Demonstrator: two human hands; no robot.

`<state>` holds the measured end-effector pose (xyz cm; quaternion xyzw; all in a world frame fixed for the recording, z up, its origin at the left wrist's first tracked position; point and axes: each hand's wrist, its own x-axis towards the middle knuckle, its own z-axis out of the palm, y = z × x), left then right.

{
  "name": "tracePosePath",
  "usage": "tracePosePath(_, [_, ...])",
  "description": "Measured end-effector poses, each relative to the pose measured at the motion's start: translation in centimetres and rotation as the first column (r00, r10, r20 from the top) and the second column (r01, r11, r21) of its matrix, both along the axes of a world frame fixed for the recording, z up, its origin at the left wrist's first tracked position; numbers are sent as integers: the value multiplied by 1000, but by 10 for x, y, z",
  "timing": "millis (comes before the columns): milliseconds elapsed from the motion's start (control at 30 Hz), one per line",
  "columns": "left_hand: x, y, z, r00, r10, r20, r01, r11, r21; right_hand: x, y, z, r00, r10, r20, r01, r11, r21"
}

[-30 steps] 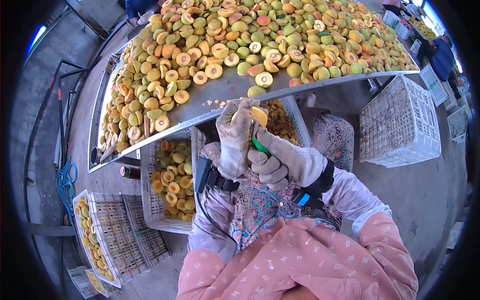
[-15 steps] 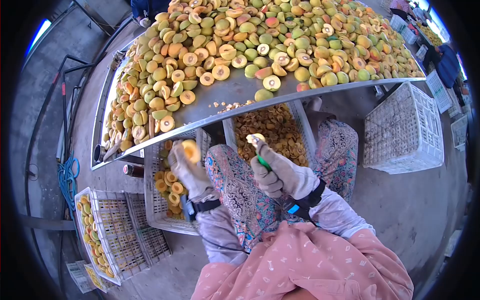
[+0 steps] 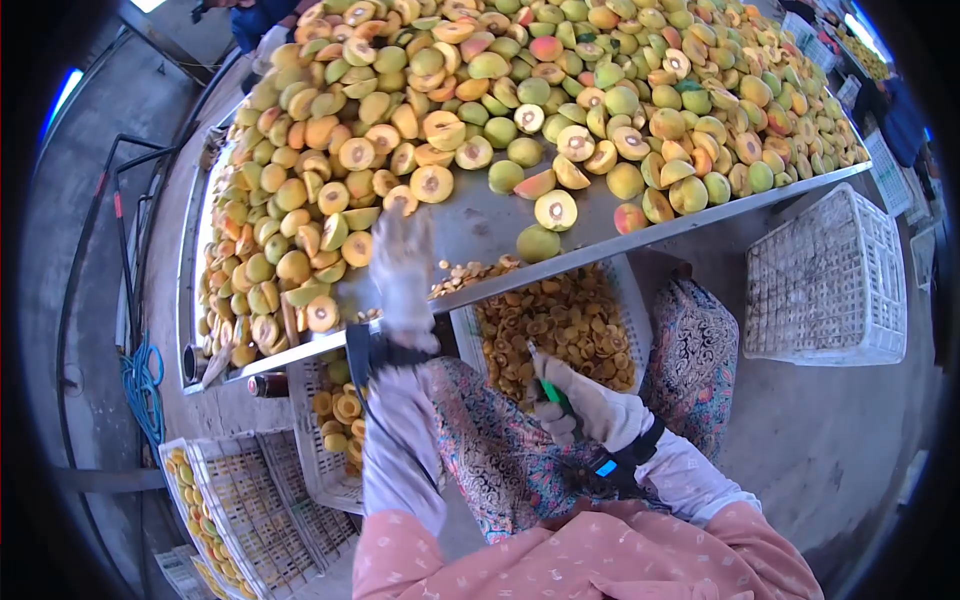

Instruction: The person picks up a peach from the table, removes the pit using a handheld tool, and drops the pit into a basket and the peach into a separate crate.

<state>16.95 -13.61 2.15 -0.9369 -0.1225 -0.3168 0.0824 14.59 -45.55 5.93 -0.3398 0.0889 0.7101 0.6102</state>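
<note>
My left hand (image 3: 403,265), in a pale work glove, reaches over the table edge, blurred by motion. Its fingertips overlap a peach half (image 3: 400,199) at the front of the pile. My right hand (image 3: 590,405), also gloved, is closed round a green-handled pitting tool (image 3: 552,392) whose metal tip points up and away. Beneath that tip is a crate (image 3: 630,300) filled with peach pits and scraps (image 3: 555,330). Pitted peach halves (image 3: 345,410) lie in another crate (image 3: 312,465), left of my knees. Halved peaches (image 3: 432,184), many with pits showing, cover the metal table (image 3: 480,215).
A white stacked crate (image 3: 830,285) stands on the floor at the right. Crates of fruit (image 3: 255,490) sit at the lower left, near a blue hose (image 3: 145,385). Another person (image 3: 262,22) is at the table's far left; others work at the far right.
My left hand has gone from the crate up to the table, and the pitted half has left it. The pit is gone from the tool's tip. My right hand sits lower in view.
</note>
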Motion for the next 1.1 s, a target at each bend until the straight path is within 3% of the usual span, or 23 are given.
tracePosePath(33, [34, -8, 25, 960, 271, -72, -271, 829, -489, 4, -2, -3, 999, -13, 51, 16, 998, -59])
tracePosePath(67, [62, 10, 18, 907, 380, -184, -422, 817, -392, 6, -4, -8, 999, -28, 30, 30, 997, -76])
tracePosePath(100, [81, 21, 4, 888, 436, -144, -455, 876, -158, 5, -7, -15, 961, -57, 270, 61, 998, -9])
tracePosePath(133, [97, 20, 1, 838, 500, -217, -516, 857, -18, 3, -11, -22, 866, -93, 492, 76, 996, 54])
tracePosePath(167, [111, 31, -22, 828, 517, -218, -520, 853, 48, 4, -16, -40, 830, -31, 557, 76, 996, -57])
tracePosePath(200, [116, 19, -19, 847, 499, -184, -520, 849, -89, 6, -20, -37, 895, -45, 443, 99, 990, -99])
tracePosePath(267, [112, -1, -16, 956, 246, -160, -255, 966, -35, 11, -26, -32, 557, 196, 807, 106, 947, -304])
tracePosePath(300, [104, -10, -12, 980, 60, -191, -119, 942, -314, 6, -26, -44, 564, 196, 802, 111, 944, -309])
tracePosePath(333, [95, -23, -5, 979, -122, -165, 6, 822, -570, 0, -25, -65, 587, 125, 800, 175, 945, -276])
tracePosePath(367, [85, -47, 17, 968, -166, -190, -6, 737, -676, -2, -23, -66, 600, 56, 798, 235, 941, -243])
tracePosePath(467, [42, -100, 50, 983, -119, 141, 159, 161, -974, -4, -9, -10, 560, -13, 829, 225, 965, -137])
tracePosePath(500, [19, -113, 55, 938, -224, 264, 299, 140, -944, -5, -8, 4, 597, -132, 791, 247, 969, -24])
tracePosePath(533, [-1, -122, 55, 867, -325, 377, 432, 112, -895, -6, -6, 11, 580, -132, 804, 229, 973, -5])
tracePosePath(600, [-28, -128, 30, 799, -476, 368, 566, 390, -726, -11, -1, 24, 734, -474, 486, 377, 880, 289])
tracePosePath(633, [-39, -142, 39, 863, -353, 363, 479, 337, -811, -13, -4, 31, 645, -412, 643, 322, 910, 260])
tracePosePath(667, [-49, -159, 50, 912, -228, 340, 394, 261, -881, -17, -3, 35, 641, -409, 650, 302, 912, 276])
tracePosePath(700, [-64, -177, 83, 847, -304, 436, 531, 520, -670, -21, -2, 38, 561, -344, 753, 307, 931, 197])
tracePosePath(733, [-70, -186, 90, 844, -299, 445, 535, 531, -658, -26, -2, 41, 473, -269, 839, 326, 938, 117])
tracePosePath(800, [-80, -197, 100, 827, -199, 526, 562, 351, -749, -37, -5, 50, 383, -177, 907, 304, 951, 57])
tracePosePath(867, [-93, -202, 107, 869, -227, 439, 494, 353, -795, -50, -5, 55, 247, -320, 915, 369, 904, 217])
tracePosePath(933, [-100, -220, 119, 806, -17, 591, 575, -215, -790, -61, -7, 61, 153, -356, 922, 380, 883, 278])
tracePosePath(1000, [-104, -229, 127, 794, 9, 608, 593, -236, -770, -67, -9, 70, 61, -387, 920, 394, 856, 334])
tracePosePath(1100, [-106, -234, 127, 754, 33, 656, 648, -198, -736, -76, -15, 78, 163, -362, 918, 425, 866, 266])
